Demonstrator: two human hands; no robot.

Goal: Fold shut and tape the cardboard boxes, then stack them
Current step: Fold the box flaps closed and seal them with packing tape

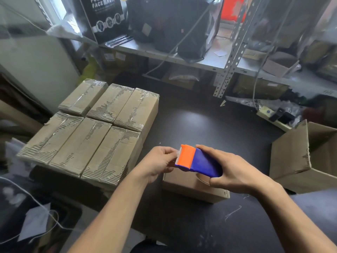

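Progress is judged well along: six taped boxes [87,128] are stacked at left, while one untaped box [193,185] waits on the near surface [209,128] beneath the tape dispenser [197,160], gripped by right hand [235,170], its tape end pinched by left fingers [168,155].

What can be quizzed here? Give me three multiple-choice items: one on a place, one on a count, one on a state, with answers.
1. Where is the small brown box?
A. On the shelf
B. On the dark table, under the hands
C. On top of the taped boxes

2. How many taped boxes show on top of the stack at left?
A. Three
B. Six
C. Ten

3. What is the right hand doing?
A. Gripping the tape dispenser
B. Lying flat on the table
C. Lifting a box

Answers: 1 B, it rests on the table below the dispenser. 2 B, two rows of three. 3 A, fingers curl round the blue body while the left hand pinches at the orange end.
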